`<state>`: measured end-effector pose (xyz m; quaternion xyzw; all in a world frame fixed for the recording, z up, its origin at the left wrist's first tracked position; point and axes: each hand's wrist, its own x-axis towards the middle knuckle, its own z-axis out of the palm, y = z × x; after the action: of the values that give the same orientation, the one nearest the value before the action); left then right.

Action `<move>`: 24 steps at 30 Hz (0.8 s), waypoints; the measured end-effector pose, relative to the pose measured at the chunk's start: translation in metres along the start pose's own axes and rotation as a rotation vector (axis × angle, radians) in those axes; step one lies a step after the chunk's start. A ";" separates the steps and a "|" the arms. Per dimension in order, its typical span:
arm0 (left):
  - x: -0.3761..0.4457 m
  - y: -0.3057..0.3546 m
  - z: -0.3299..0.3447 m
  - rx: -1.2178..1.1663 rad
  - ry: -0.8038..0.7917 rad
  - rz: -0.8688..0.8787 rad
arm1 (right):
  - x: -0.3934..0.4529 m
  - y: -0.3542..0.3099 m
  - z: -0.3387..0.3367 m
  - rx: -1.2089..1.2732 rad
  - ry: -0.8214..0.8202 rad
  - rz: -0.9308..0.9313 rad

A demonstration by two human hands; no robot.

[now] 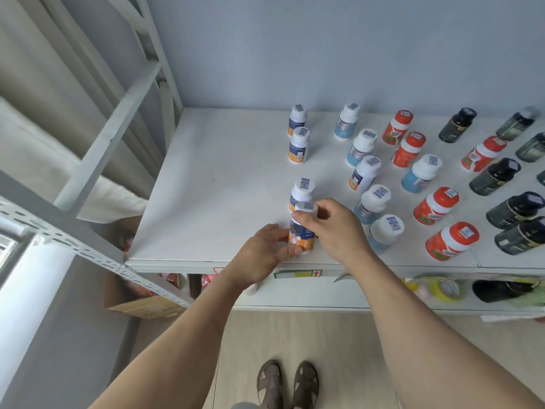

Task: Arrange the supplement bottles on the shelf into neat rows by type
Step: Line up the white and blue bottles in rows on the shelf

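A white bottle with a navy and orange label (301, 231) stands upright near the front edge of the white shelf (218, 178). My left hand (264, 255) grips its base and my right hand (333, 228) grips its cap and side. Three like bottles stand in a line behind it, the nearest (302, 190) almost touching it, then one (298, 145) and one (297, 118) farther back. A fifth navy and orange bottle (364, 172) stands among the light-blue bottles (361, 146). Orange-capped bottles (408, 149) and dark bottles (494, 176) fill the right side.
A metal shelf post (88, 252) and braces rise at the left. Below the shelf lie a cardboard box (141, 305), tape rolls (448, 289) and a dark bottle (495, 290). The shelf's left half is bare. My sandalled feet (287, 385) stand on the floor.
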<state>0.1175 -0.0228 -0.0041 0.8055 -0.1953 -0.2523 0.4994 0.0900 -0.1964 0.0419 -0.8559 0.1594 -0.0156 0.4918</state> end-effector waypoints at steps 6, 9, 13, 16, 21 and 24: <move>0.008 -0.005 0.000 0.099 0.048 0.019 | 0.001 0.000 -0.003 0.024 -0.039 -0.018; 0.009 -0.004 -0.002 0.287 0.158 0.056 | 0.000 0.004 0.000 0.071 -0.051 0.003; 0.010 -0.005 -0.010 0.487 0.235 0.110 | -0.004 0.019 0.006 0.138 -0.089 0.022; 0.014 -0.004 -0.013 0.513 0.240 0.102 | -0.007 0.025 0.006 0.152 -0.107 0.010; 0.025 0.001 -0.017 0.512 0.275 0.064 | -0.005 0.014 -0.003 0.153 -0.085 0.000; 0.033 0.004 -0.021 0.507 0.297 0.026 | 0.015 0.000 -0.011 0.103 0.090 -0.061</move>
<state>0.1559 -0.0282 0.0007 0.9302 -0.1872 -0.0682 0.3084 0.1023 -0.2098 0.0456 -0.8324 0.1539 -0.0772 0.5268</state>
